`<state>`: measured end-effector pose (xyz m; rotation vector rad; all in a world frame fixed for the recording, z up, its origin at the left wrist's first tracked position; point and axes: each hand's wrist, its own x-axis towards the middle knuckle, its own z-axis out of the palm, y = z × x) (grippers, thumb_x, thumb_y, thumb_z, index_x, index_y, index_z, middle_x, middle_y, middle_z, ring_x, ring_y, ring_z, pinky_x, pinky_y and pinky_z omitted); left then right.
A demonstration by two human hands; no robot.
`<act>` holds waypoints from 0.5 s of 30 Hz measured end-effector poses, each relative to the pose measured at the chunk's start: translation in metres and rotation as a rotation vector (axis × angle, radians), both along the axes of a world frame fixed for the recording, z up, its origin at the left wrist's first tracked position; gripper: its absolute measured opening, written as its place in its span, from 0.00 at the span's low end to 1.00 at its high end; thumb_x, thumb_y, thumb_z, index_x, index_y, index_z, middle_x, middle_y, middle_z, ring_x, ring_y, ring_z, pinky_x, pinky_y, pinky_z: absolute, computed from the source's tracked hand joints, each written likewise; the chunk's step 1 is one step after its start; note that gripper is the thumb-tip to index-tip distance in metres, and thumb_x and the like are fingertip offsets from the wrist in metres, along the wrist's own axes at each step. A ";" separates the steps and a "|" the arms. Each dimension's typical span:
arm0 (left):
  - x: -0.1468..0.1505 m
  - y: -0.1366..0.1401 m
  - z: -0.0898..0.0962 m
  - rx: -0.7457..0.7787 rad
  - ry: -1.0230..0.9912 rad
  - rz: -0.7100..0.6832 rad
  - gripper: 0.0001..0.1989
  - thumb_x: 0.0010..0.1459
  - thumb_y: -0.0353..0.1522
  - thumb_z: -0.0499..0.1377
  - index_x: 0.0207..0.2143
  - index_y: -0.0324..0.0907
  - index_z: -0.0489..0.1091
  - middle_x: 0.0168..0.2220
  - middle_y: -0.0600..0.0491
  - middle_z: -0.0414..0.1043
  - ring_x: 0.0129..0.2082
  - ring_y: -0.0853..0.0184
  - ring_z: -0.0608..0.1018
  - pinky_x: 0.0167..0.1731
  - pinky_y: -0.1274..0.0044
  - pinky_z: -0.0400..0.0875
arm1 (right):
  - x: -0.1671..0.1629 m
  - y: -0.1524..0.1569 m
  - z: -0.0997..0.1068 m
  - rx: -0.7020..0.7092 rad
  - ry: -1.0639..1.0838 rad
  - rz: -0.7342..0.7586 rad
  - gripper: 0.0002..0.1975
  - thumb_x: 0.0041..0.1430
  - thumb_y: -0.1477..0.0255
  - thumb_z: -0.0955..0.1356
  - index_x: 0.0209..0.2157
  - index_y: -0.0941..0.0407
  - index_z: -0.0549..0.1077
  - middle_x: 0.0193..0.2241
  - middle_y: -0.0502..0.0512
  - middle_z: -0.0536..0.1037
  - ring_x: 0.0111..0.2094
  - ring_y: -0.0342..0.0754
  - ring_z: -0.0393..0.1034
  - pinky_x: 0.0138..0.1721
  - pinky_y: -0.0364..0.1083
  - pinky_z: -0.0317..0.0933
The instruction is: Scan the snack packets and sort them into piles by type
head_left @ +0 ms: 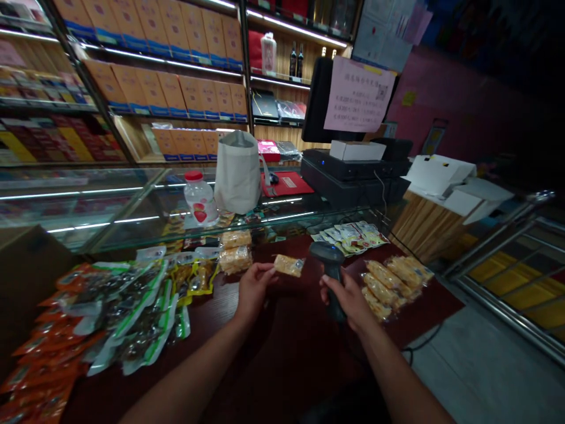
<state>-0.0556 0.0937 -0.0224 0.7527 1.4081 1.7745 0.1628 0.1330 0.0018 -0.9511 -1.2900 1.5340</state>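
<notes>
Left hand (253, 290) holds one packet (289, 265), right hand (349, 295) one scanner (329, 257).

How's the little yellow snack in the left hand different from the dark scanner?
The flat, clear-wrapped pale-yellow snack is roughly rectangular; the dark handheld scanner has a wide head on a handle. The scanner looks bigger than the snack. The left hand pinches the snack by one end, while the right hand grips the scanner's handle. Both are held.
</notes>
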 end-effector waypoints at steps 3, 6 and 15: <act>-0.008 0.007 -0.012 0.020 0.139 0.078 0.20 0.44 0.46 0.70 0.31 0.40 0.72 0.31 0.52 0.78 0.29 0.65 0.80 0.26 0.77 0.76 | -0.004 0.016 -0.001 0.008 -0.013 0.119 0.24 0.52 0.51 0.74 0.42 0.54 0.69 0.29 0.46 0.76 0.19 0.41 0.69 0.18 0.40 0.63; -0.012 0.009 -0.020 0.000 0.184 0.079 0.19 0.48 0.46 0.67 0.32 0.40 0.71 0.27 0.53 0.76 0.26 0.65 0.80 0.23 0.76 0.75 | -0.002 0.024 -0.010 -0.004 -0.072 0.204 0.22 0.55 0.52 0.73 0.39 0.54 0.69 0.26 0.45 0.75 0.17 0.39 0.65 0.16 0.39 0.61; -0.010 0.008 -0.023 -0.072 0.221 0.087 0.13 0.55 0.42 0.63 0.32 0.41 0.71 0.31 0.52 0.76 0.30 0.65 0.80 0.27 0.75 0.77 | 0.022 0.009 -0.029 -0.115 -0.162 0.215 0.26 0.56 0.43 0.69 0.33 0.54 0.72 0.20 0.48 0.73 0.16 0.40 0.62 0.16 0.39 0.58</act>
